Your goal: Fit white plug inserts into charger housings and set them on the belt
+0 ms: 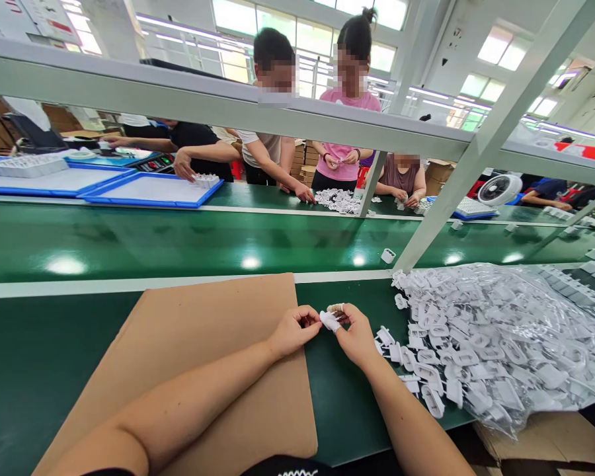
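Observation:
Above the right edge of the cardboard sheet (pixel 218 370), my left hand (pixel 295 330) pinches with thumb and forefinger, touching the tip of a small white piece (pixel 330 321). That piece sits at the thumb of my right hand (pixel 354 330); whether it is a finger cover or a plastic part I cannot tell. The fingers of my right hand are curled in, and one has a pale wrap on its tip. Anything inside either grip is hidden. Right of my hands lies a heap of white plastic parts (pixel 431 377), oval-rimmed housings, spilling from a clear plastic bag (pixel 515 420).
A green conveyor belt (pixel 178 241) runs across beyond the bench, carrying a white part (pixel 388 256). A slanted metal post (pixel 441 205) rises beside the heap. Across the belt, several people handle white parts (pixel 340 201) near blue-rimmed trays (pixel 153 201). A white fan (pixel 500 190) stands right.

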Demonstrator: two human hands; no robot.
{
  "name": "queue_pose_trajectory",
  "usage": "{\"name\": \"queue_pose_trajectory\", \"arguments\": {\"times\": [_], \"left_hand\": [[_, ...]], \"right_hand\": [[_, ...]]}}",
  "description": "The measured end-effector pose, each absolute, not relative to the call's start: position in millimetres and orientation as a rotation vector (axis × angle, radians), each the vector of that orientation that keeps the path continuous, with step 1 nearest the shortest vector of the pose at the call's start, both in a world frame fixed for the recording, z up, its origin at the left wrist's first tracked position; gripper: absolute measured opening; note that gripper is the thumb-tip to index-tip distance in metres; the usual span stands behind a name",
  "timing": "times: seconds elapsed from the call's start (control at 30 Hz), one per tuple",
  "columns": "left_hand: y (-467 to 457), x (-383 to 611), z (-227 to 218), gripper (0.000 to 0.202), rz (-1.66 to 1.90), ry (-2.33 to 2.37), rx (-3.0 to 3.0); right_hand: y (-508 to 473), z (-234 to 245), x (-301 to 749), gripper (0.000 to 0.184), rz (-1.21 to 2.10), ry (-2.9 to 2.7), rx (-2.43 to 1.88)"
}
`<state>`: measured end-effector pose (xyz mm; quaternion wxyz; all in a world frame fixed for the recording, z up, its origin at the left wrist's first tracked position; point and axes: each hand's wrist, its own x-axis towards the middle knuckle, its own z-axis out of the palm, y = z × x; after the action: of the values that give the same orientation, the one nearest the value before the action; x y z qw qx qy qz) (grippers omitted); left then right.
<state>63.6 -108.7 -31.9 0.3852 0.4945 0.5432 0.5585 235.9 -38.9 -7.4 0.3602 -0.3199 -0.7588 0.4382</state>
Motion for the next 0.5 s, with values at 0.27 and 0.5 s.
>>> {"name": "queue_pose_trajectory", "arguments": {"times": [0.27, 0.5], "left_hand": [[-108.9, 63.3, -32.7, 0.021, 1.421, 1.388, 1.260], [-108.9, 62.9, -32.3, 0.018, 1.421, 1.376, 1.261]], "right_hand": [[-38.6, -7.7, 235.8, 0.023, 1.123, -1.959, -0.830], [-38.2, -8.0, 235.7, 0.021, 1.134, -1.949, -0.832]]}}
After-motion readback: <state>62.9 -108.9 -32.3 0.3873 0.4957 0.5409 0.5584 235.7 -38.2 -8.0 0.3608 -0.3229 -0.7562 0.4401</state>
